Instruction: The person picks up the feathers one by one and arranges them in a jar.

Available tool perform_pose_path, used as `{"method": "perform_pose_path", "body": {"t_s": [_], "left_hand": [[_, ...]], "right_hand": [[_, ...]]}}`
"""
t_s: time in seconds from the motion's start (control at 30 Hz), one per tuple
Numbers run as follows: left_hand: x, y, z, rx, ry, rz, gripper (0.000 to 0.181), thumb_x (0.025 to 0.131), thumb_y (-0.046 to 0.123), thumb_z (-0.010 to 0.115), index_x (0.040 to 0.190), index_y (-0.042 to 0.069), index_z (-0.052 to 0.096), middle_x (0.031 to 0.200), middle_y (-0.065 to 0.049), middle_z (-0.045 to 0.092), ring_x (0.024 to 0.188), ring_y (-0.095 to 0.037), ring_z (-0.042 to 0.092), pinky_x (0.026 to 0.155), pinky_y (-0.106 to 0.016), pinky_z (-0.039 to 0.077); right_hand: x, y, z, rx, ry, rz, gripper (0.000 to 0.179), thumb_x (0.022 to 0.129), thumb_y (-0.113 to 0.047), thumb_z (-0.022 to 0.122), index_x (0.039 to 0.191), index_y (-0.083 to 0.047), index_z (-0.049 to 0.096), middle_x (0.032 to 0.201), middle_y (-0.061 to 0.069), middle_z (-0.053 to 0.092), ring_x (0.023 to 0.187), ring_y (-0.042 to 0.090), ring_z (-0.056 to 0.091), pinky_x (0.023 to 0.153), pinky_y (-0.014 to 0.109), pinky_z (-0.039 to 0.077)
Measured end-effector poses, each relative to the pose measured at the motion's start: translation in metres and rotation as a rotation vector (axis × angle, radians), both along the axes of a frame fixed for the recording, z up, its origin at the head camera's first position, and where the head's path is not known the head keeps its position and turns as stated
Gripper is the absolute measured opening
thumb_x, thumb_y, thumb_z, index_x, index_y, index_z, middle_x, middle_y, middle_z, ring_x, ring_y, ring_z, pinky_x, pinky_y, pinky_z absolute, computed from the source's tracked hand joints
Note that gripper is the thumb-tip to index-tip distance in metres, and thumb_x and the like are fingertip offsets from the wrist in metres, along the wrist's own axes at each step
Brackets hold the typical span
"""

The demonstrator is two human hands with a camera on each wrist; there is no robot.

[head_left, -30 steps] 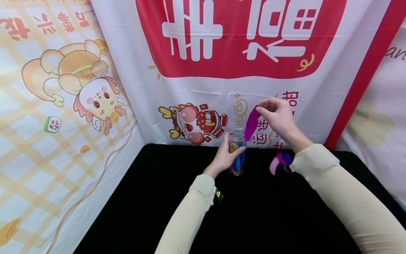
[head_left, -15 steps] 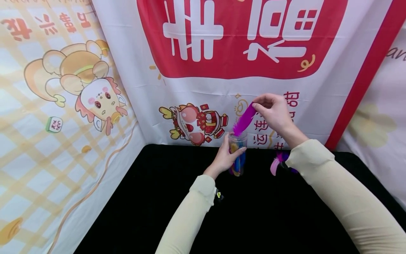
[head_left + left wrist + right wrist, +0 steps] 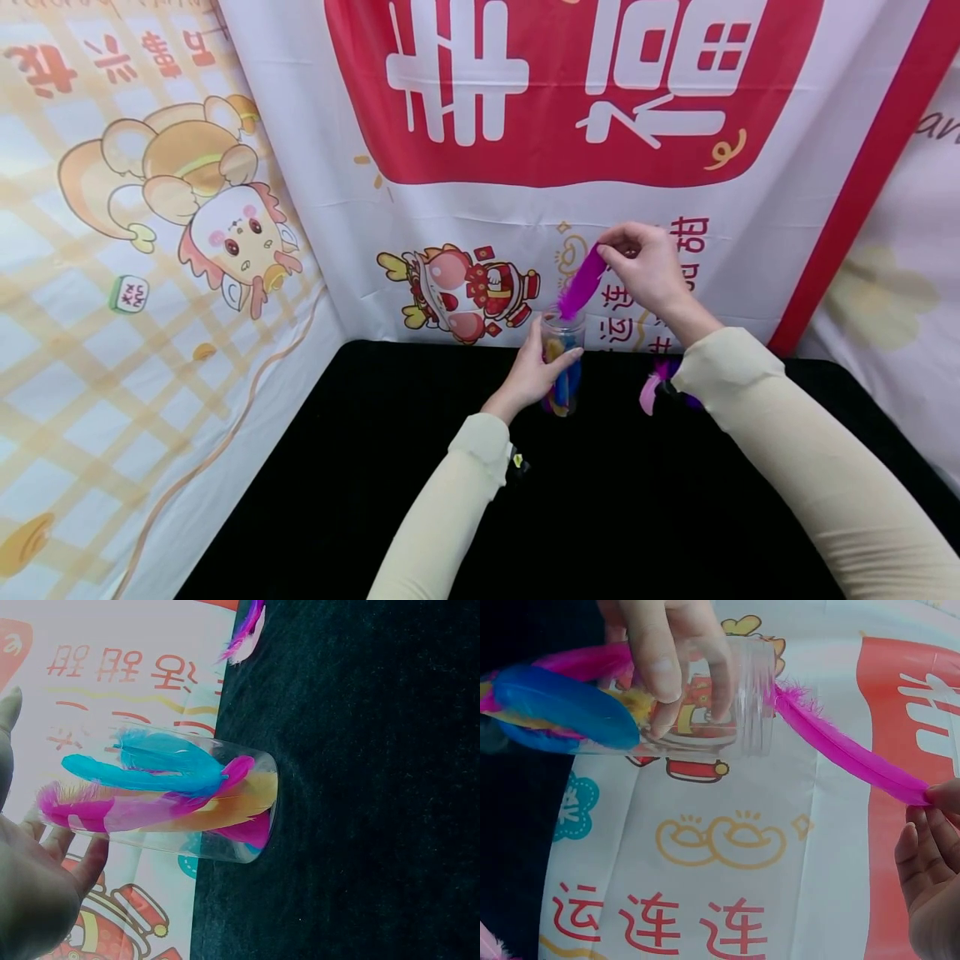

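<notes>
A clear jar point(image 3: 562, 333) stands upright near the back edge of the black table, my left hand point(image 3: 531, 367) wrapped round its upper part. Blue, yellow and magenta feathers point(image 3: 562, 709) fill its lower portion. Between thumb and fingertips, my right hand point(image 3: 647, 265) pinches one end of a magenta feather point(image 3: 583, 282) above the jar. In the right wrist view, the feather's fluffy end is right at the jar's mouth point(image 3: 769, 697). The left wrist view shows the jar's base point(image 3: 266, 799) with the feathers inside; its mouth is out of that view.
More feathers, pink and purple point(image 3: 651, 392), lie on the black tabletop point(image 3: 420, 467) to the right, partly hidden behind the right sleeve point(image 3: 731, 367). A white and red printed cloth point(image 3: 465, 208) hangs close behind the jar. A checked cloth point(image 3: 112, 350) covers the left side.
My right hand has moved slightly left, bringing the magenta feather from beside the jar to over its mouth, its fluffy end now at the opening. The left hand keeps its grip on the jar.
</notes>
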State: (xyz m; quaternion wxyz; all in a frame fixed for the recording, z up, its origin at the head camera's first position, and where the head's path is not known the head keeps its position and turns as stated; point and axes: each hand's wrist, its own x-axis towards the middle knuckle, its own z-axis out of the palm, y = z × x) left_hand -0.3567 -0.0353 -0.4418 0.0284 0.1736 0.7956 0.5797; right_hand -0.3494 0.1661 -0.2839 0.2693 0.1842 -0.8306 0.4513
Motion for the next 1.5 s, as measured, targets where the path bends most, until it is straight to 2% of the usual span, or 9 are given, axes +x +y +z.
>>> {"method": "perform_pose_path", "body": {"t_s": [0.3,0.43,0.53,0.73,0.9,1.03,1.23,1.5], "left_hand": [[0.001,0.0,-0.001,0.004,0.011,0.006,0.09,0.095,0.057,0.066,0.162,0.026,0.015,0.154,-0.008,0.042,0.139,-0.029,0.047,0.114,-0.052,0.039],[0.001,0.001,0.0,-0.001,0.024,0.009,0.085,0.095,0.056,0.067,0.16,0.027,0.019,0.152,-0.008,0.043,0.137,-0.028,0.048,0.113,-0.051,0.04],[0.001,0.002,0.0,-0.005,0.038,0.01,0.081,0.095,0.055,0.067,0.158,0.029,0.021,0.15,-0.008,0.045,0.134,-0.028,0.05,0.112,-0.05,0.041],[0.0,0.001,0.0,0.007,0.072,-0.006,0.078,0.098,0.049,0.067,0.158,0.024,0.022,0.141,-0.008,0.051,0.127,-0.025,0.056,0.108,-0.048,0.045],[-0.001,0.0,-0.002,0.004,0.098,-0.018,0.077,0.099,0.045,0.067,0.158,0.021,0.023,0.129,-0.005,0.056,0.119,-0.021,0.059,0.104,-0.045,0.048],[0.0,0.0,-0.002,-0.006,0.101,-0.011,0.077,0.099,0.045,0.067,0.158,0.022,0.023,0.129,-0.005,0.056,0.119,-0.021,0.059,0.105,-0.045,0.048],[0.002,0.0,-0.001,-0.01,0.077,0.002,0.073,0.098,0.048,0.068,0.155,0.031,0.025,0.136,-0.007,0.053,0.125,-0.024,0.057,0.108,-0.047,0.045],[0.002,-0.001,-0.001,-0.008,0.076,-0.001,0.073,0.098,0.046,0.067,0.156,0.031,0.025,0.136,-0.004,0.054,0.126,-0.023,0.056,0.109,-0.047,0.043]], "right_hand": [[0.0,-0.007,-0.011,0.061,0.018,0.022,0.011,0.097,-0.01,0.07,0.105,-0.005,0.076,0.096,0.01,0.075,0.082,0.017,0.065,0.068,0.017,0.049],[0.0,-0.011,-0.016,0.108,0.006,0.039,0.012,0.097,-0.008,0.071,0.106,-0.003,0.076,0.097,0.012,0.076,0.083,0.022,0.068,0.067,0.017,0.05],[0.002,-0.014,-0.018,0.153,-0.023,0.058,0.011,0.097,-0.008,0.071,0.106,-0.004,0.076,0.098,0.012,0.076,0.084,0.024,0.069,0.069,0.024,0.054],[0.003,-0.02,-0.024,0.257,-0.062,0.136,0.009,0.096,-0.007,0.071,0.103,-0.004,0.077,0.097,0.01,0.075,0.088,0.024,0.069,0.079,0.042,0.057],[0.001,-0.023,-0.03,0.307,-0.091,0.186,0.006,0.095,-0.004,0.071,0.098,-0.004,0.076,0.093,0.009,0.075,0.086,0.024,0.069,0.079,0.043,0.056],[0.001,-0.024,-0.033,0.325,-0.136,0.226,0.005,0.095,-0.003,0.071,0.096,-0.003,0.076,0.092,0.01,0.075,0.087,0.025,0.068,0.079,0.042,0.055],[0.001,-0.024,-0.036,0.363,-0.194,0.219,0.012,0.096,-0.007,0.07,0.104,-0.002,0.076,0.102,0.011,0.075,0.093,0.026,0.069,0.082,0.044,0.056],[0.004,-0.021,-0.035,0.353,-0.229,0.195,0.018,0.098,-0.012,0.068,0.113,-0.003,0.075,0.115,0.014,0.073,0.096,0.027,0.069,0.08,0.046,0.056]]}}
